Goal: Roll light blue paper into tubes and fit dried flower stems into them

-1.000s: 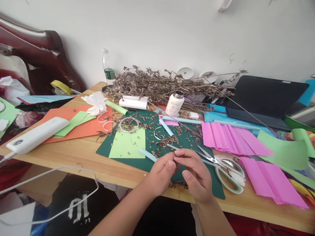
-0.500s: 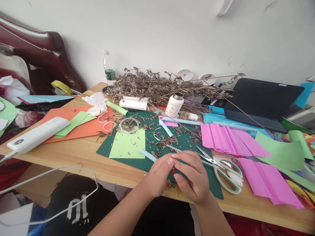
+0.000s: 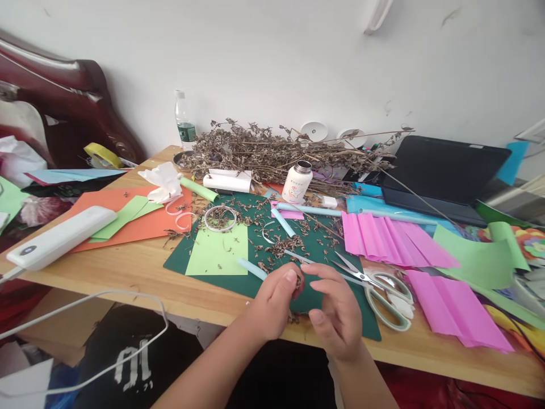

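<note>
My left hand is curled closed over the front of the green cutting mat, with a bit of brown dried leaf showing inside its fingers. Beside it my right hand is partly bent, fingers apart, with nothing visible in it; its fingertips are near the left hand. Dried leaf crumbs lie on the mat just beyond the hands. A pale blue paper tube lies behind the left hand. Scissors with pale green handles rest, blades spread, right of my right hand.
A heap of dried plant stems lies along the wall. An uncapped white bottle stands at the mat's back edge. Pleated pink paper and a laptop are at right. A white device with a cable sits at left.
My right hand has drawn slightly away from my left, its fingers more apart, so the leaf in the left hand shows. The view has shifted slightly.
</note>
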### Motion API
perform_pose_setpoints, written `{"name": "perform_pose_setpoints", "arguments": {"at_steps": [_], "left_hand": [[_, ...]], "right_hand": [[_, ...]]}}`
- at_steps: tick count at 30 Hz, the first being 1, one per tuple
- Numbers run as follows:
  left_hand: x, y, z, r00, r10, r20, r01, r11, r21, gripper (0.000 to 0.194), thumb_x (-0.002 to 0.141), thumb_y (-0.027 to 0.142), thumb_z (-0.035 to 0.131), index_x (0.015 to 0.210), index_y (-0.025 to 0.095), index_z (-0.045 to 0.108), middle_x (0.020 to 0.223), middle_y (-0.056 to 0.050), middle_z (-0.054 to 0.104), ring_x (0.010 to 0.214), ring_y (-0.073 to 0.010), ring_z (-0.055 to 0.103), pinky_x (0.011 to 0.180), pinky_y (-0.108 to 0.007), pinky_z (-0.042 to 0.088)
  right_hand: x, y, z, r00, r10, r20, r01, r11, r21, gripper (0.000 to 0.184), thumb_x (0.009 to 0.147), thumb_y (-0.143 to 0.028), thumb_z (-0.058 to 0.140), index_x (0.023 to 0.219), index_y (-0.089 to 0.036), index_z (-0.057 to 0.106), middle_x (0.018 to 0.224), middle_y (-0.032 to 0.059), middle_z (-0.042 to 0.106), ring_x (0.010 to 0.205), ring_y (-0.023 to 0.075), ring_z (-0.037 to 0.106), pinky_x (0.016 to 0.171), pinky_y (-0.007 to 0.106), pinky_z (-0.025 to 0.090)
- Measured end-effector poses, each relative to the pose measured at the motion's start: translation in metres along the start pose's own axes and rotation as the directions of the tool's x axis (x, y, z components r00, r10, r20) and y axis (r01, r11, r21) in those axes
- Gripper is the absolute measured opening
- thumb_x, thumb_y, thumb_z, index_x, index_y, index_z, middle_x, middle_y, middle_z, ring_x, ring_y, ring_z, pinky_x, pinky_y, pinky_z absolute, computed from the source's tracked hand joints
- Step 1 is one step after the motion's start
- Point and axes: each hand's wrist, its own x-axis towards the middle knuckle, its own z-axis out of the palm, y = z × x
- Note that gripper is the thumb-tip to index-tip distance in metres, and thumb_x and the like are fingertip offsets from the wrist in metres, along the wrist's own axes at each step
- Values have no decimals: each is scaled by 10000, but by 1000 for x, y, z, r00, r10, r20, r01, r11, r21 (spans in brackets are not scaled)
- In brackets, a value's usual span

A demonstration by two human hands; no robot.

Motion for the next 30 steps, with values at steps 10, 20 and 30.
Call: {"name": "perform_pose_setpoints", "arguments": {"at_steps": [10, 20, 30], "left_hand": [[-4, -5, -6, 992, 40, 122, -36, 999, -35, 678, 763, 593, 27, 1011, 148, 474, 802, -60, 461, 714, -157, 391, 702, -300, 356], [-3, -7, -6, 993, 47, 107, -44, 999, -32, 635, 757, 601, 21, 845, 145, 454, 701, -30, 393, 652, -144, 360, 641, -293, 346], [-4, -8, -7, 984, 114, 140, -112, 993, -24, 621, 796, 544, 37, 1043, 151, 449, 908, -85, 479, 795, -173, 421, 794, -325, 351]], "right_hand": [[6, 2, 2, 984, -128, 123, 150, 969, -194, 414, 706, -128, 455, 1119, -170, 444, 1063, 114, 499, 977, 240, 475, 789, 459, 426], [8, 2, 1, 995, 2, 103, 1, 1000, -30, 390, 778, -247, 396, 1164, -198, 403, 1129, 116, 502, 1030, 257, 487, 823, 480, 418], [9, -1, 1, 984, -94, 153, 130, 960, -247, 430, 727, -177, 458, 1157, -189, 436, 1094, 112, 496, 1027, 257, 463, 815, 461, 430]]}}
